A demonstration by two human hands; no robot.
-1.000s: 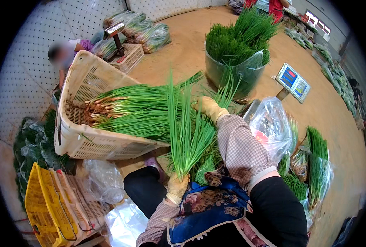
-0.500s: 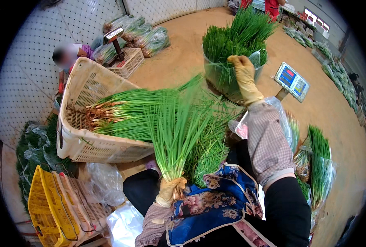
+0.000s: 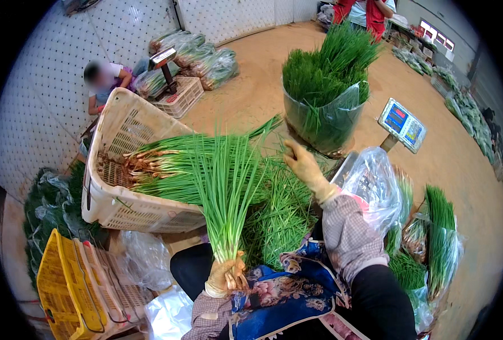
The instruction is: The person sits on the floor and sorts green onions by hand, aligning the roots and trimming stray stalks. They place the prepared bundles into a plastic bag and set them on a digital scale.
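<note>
A yellowish rubber glove covers my left hand, which is closed around the pale root ends of a bunch of spring onions. Their green leaves fan upward, away from my lap. My right hand, gloved alike, hovers above a heap of loose green leaves; its fingers are slightly apart and nothing shows in them. On my left, a cream plastic crate lies tipped toward me, with more spring onions inside, brown roots to the left. Beyond my right hand stands a clear-sided tub packed with upright greens.
A scale display rises at right beside a clear plastic bag. Bagged onions lie farther right. Yellow crate and plastic sheeting are at lower left. One person sits beyond the crate; another stands at the back.
My right hand has moved from the tub's rim down and left, toward the leaf heap. The bunch in my left hand stands more upright and sits slightly left and lower.
</note>
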